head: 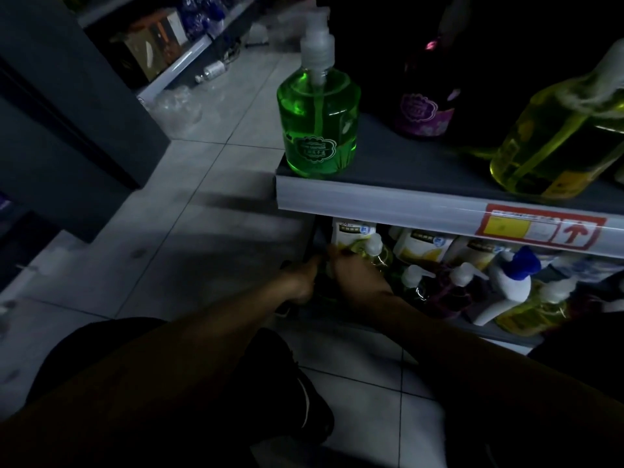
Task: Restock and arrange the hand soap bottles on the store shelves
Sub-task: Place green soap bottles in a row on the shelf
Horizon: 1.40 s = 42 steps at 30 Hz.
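Head: green bottle (317, 123), red-arrow tag (542, 230)

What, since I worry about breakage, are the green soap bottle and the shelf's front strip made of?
Green soap bottle: seemingly clear glossy plastic; liquid and dip tube show through, with bright glints. Front strip: pale, smooth, probably plastic; a price label sits under its clear cover.
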Tool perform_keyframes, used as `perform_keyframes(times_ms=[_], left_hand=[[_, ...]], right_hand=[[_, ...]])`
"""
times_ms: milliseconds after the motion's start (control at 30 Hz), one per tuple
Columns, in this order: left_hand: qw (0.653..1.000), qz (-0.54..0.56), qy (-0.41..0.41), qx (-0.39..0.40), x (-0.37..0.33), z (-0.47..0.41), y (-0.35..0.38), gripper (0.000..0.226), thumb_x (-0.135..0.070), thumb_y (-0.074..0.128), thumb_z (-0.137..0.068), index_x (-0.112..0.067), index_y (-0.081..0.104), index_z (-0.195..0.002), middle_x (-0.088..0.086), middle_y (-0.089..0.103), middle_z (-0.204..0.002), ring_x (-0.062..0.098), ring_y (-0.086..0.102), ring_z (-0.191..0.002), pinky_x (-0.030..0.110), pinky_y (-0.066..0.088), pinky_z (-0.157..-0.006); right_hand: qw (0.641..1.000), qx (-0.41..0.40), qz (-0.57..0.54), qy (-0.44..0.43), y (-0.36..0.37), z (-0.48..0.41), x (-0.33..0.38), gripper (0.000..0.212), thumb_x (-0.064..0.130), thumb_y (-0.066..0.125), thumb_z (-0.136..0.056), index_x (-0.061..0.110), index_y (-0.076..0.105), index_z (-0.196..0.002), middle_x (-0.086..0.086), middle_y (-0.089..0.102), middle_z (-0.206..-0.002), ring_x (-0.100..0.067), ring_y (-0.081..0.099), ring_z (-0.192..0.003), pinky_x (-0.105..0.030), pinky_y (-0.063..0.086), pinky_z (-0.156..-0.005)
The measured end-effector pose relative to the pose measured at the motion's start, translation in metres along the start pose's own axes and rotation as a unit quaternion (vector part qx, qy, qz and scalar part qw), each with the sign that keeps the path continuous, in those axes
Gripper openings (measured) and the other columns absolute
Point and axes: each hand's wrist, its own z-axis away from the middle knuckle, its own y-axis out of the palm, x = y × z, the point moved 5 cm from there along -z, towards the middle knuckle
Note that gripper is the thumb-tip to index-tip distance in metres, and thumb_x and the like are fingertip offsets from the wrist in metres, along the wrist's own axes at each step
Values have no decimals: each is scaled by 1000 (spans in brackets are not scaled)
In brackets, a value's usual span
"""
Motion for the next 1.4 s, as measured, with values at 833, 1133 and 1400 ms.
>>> perform_keyframes(times_ms=[833, 1133, 1400], left_hand=[[832, 462, 305, 21, -153, 151, -120, 29, -15, 77, -70, -30, 68, -93, -4, 72, -89, 9, 64, -73, 19, 41, -46], [819, 467, 301, -144, -170, 138, -131, 45, -13, 74, -78, -32, 57, -115, -7, 70, -108, 9, 67, -98, 22, 52, -68], [839, 183, 271, -435, -146, 160, -157, 37, -21, 68, -84, -28, 60, -119, -7, 68, -106, 11, 66, -74, 37, 58, -68]], right_hand=[[820, -363, -430, -107, -257, 118, -15, 24, 23, 68, -88, 12, 67, -109, -13, 57, -79, -16, 55, -74, -30, 44, -68], [881, -326, -323, -117, -245, 116, -12, 70, 45, 62, -87, 50, 24, -145, 17, 40, -143, 7, 37, -131, -35, 41, -108], [867, -386, -297, -108, -232, 92, -16, 73, 38, 63, -89, 23, 24, -150, 2, 46, -141, -7, 44, -131, -31, 41, -107]])
